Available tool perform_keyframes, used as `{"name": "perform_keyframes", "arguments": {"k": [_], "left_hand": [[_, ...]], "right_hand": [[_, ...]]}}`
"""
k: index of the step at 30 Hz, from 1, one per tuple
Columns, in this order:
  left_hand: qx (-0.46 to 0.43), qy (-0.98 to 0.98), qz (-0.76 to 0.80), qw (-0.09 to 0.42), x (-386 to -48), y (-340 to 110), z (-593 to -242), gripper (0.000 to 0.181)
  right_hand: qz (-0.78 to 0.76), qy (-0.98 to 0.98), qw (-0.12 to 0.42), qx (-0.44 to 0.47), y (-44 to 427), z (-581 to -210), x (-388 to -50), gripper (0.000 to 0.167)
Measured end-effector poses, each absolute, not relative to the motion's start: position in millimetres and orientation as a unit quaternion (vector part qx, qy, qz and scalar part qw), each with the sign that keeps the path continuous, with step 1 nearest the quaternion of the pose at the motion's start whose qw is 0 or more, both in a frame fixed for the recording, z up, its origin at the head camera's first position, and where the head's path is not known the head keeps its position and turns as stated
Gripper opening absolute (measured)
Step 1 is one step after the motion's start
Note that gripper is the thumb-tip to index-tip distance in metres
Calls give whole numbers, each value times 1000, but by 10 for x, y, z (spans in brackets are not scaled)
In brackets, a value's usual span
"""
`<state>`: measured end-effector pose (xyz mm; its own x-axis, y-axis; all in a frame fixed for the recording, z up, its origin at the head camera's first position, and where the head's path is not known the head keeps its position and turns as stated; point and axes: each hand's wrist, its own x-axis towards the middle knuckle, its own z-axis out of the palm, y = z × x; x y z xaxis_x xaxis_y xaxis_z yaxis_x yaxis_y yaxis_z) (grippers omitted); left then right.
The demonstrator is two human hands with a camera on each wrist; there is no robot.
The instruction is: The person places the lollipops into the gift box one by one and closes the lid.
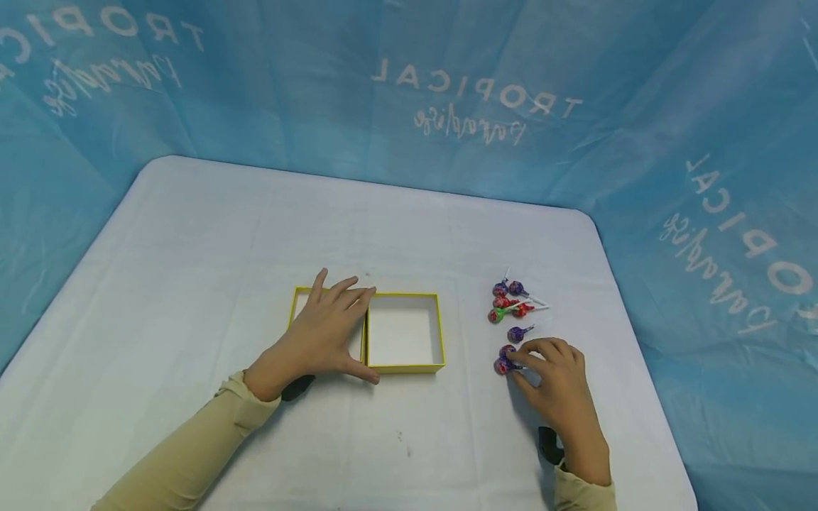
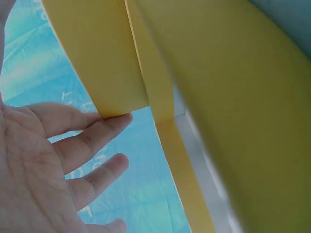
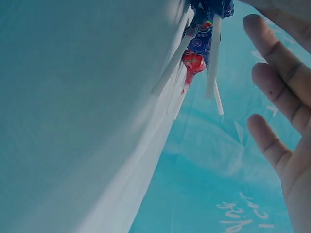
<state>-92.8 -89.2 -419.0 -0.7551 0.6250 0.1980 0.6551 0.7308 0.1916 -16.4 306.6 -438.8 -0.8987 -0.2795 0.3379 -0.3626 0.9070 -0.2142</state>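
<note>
Right hand [image 1: 562,390] is narrow, thumb and forefinger pinching at two purple lollipops [image 1: 503,366], which lie on the worktop [image 1: 460,433] well to the right of the yellow boxes. Left hand [image 1: 326,333] is wide, spread across the left box [image 1: 295,306], beside the right box [image 1: 405,369].

Because the two lollipops touch, a pinch on one could knock or drag the other. Their round heads could also roll out if the fingers catch only the twisted wrapper. Farther off, the bunch [image 1: 501,301] has crossing sticks, so pulling one might tug its neighbours. Uneven pressure from the spread fingers could slide or part the boxes.

Whether one lollipop or both are gripped is hard to make out; the right wrist view cuts off the pinch. The left hand covers much of the left box's inside, so its contents cannot be told.
</note>
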Motion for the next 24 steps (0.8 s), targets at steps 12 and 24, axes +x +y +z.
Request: {"name": "perform_keyframes", "arguments": {"k": [12,24], "left_hand": [[-348,-925,-148,45,-935,-911,-4192,122],[-349,-923,-161,14,-953,-905,-4196,123]], "right_hand": [[118,-972,135,154,2986,-4366,-172,34],[106,-971,156,145,2965,-4397,-197,34]]}}
